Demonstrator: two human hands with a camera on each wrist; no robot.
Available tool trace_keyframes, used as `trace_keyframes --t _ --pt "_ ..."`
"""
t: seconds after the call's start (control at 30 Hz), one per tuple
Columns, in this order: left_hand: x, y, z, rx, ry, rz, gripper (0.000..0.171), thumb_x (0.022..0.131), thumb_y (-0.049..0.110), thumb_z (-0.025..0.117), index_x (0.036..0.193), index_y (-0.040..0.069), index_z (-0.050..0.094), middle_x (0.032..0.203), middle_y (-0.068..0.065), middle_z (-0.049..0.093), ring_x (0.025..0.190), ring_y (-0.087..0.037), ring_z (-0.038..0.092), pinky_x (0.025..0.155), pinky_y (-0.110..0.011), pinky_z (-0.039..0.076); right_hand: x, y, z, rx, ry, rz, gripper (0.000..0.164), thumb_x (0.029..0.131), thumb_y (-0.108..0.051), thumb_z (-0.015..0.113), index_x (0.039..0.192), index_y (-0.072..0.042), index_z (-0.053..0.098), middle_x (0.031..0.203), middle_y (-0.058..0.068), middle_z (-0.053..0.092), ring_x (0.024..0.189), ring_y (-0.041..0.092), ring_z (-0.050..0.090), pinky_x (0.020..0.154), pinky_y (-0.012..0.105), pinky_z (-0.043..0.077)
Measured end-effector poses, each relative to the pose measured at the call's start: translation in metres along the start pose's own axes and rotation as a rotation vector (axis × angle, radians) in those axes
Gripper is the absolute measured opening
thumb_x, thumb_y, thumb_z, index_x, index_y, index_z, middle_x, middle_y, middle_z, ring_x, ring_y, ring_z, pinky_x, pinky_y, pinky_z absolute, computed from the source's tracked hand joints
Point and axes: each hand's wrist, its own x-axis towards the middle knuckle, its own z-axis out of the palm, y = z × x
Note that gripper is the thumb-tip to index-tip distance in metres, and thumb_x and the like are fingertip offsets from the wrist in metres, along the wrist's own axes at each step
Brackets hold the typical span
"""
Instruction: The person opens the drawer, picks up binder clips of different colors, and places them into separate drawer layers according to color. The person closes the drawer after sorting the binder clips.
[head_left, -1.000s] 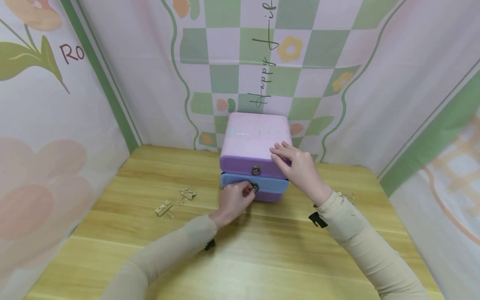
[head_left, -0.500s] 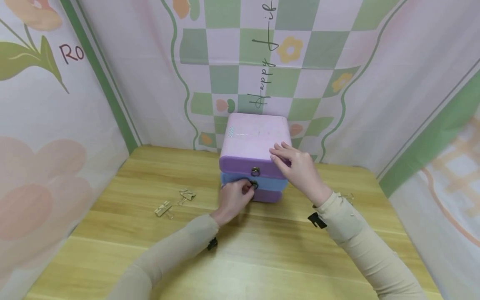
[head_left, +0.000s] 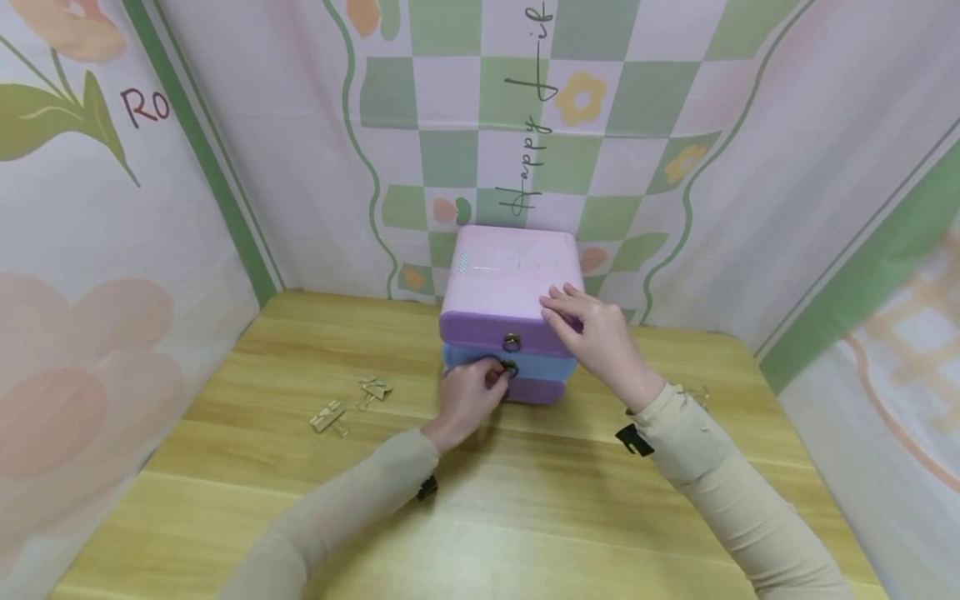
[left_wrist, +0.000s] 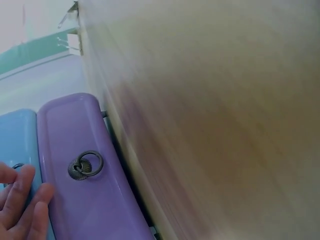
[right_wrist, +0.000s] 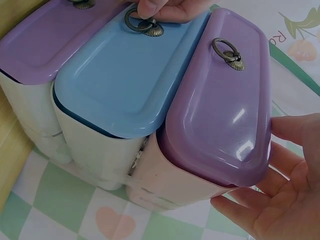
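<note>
My left hand [head_left: 468,400] pinches the small ring pull [right_wrist: 151,29] of the blue drawer [right_wrist: 117,75] between thumb and fingertips, while my right hand [head_left: 600,333], fingers loosely extended, rests on the right front edge of the pink box [head_left: 517,271] at the top. I judge the drawer light and stiff, probably moulded plastic, and too glossy and rounded to grip well by its front, so the ring is the place to take hold. It looks thin but firm, likely metal; a pinch pulled straight should do. The boxes seem light enough to shift, which makes a steadying palm up there useful. The blue drawer sits in the middle of the stack, its pale blue face raised at the rim, its ring dark bronze on a shell-shaped plate, its body whitish. A purple drawer [right_wrist: 220,105] lies above, another below, all on the wood-grained bench [head_left: 540,517].
</note>
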Motion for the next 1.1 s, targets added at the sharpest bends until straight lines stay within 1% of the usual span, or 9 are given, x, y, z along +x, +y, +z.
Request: trace_keyframes --t 0.17,0.4,0.53,0.77,0.9,1.0,1.1 --pt "0.002 0.000 -0.002 -0.051 -0.035 -0.047 0.010 0.078 0.029 0.065 0.078 0.020 0.067 0.070 0.009 0.067 0.059 0.001 0.058 0.058 -0.019 0.047 -0.001 0.001 0.001 -0.005 0.001 0.009 0.029 0.086 -0.031 0.057 0.105 -0.013 0.066 0.113 0.008 0.060 0.113 0.024 0.052 0.091 0.040 0.045" --pt "0.002 0.000 -0.005 -0.098 -0.084 -0.103 0.011 0.077 0.030 0.067 0.075 0.020 0.067 0.066 0.011 0.065 0.054 0.004 0.053 0.052 -0.014 0.044 -0.001 0.002 0.003 -0.005 0.000 0.018 0.029 0.086 -0.033 0.056 0.106 -0.014 0.066 0.114 0.007 0.060 0.113 0.023 0.051 0.090 0.039 0.045" --pt "0.002 -0.001 -0.008 -0.108 -0.101 -0.129 0.010 0.077 0.030 0.068 0.074 0.020 0.067 0.067 0.010 0.065 0.053 0.003 0.053 0.049 -0.014 0.044 -0.002 0.002 0.003 -0.006 0.009 0.020 0.029 0.086 -0.033 0.057 0.105 -0.014 0.066 0.114 0.006 0.060 0.113 0.022 0.052 0.091 0.039 0.045" --pt "-0.001 -0.004 -0.019 -0.093 -0.106 -0.169 0.009 0.075 0.031 0.068 0.076 0.022 0.066 0.070 0.011 0.065 0.057 0.001 0.054 0.052 -0.015 0.045 -0.002 0.002 0.004 -0.008 0.029 0.027 0.028 0.085 -0.033 0.057 0.104 -0.015 0.067 0.113 0.005 0.061 0.112 0.023 0.052 0.092 0.039 0.044" --pt "-0.004 -0.007 -0.024 -0.067 -0.105 -0.190 0.010 0.076 0.031 0.067 0.078 0.021 0.066 0.072 0.011 0.065 0.059 -0.001 0.055 0.054 -0.017 0.046 -0.002 0.001 0.005 0.012 0.032 0.031 0.027 0.085 -0.031 0.057 0.104 -0.014 0.066 0.113 0.006 0.061 0.113 0.024 0.051 0.092 0.040 0.044" --pt "-0.006 -0.009 -0.026 -0.045 -0.130 -0.209 0.010 0.076 0.030 0.067 0.080 0.021 0.067 0.075 0.010 0.066 0.062 -0.003 0.058 0.057 -0.019 0.048 -0.002 0.001 0.005 0.020 0.037 0.029 0.027 0.085 -0.030 0.058 0.104 -0.013 0.066 0.113 0.007 0.061 0.113 0.025 0.051 0.092 0.040 0.044" --pt "-0.007 -0.011 -0.023 -0.011 -0.171 -0.235 0.009 0.075 0.029 0.068 0.081 0.022 0.068 0.078 0.009 0.067 0.067 -0.006 0.060 0.061 -0.022 0.049 -0.002 0.002 0.005 0.021 0.042 0.029 0.027 0.085 -0.031 0.058 0.104 -0.013 0.066 0.113 0.006 0.061 0.113 0.025 0.051 0.093 0.040 0.043"
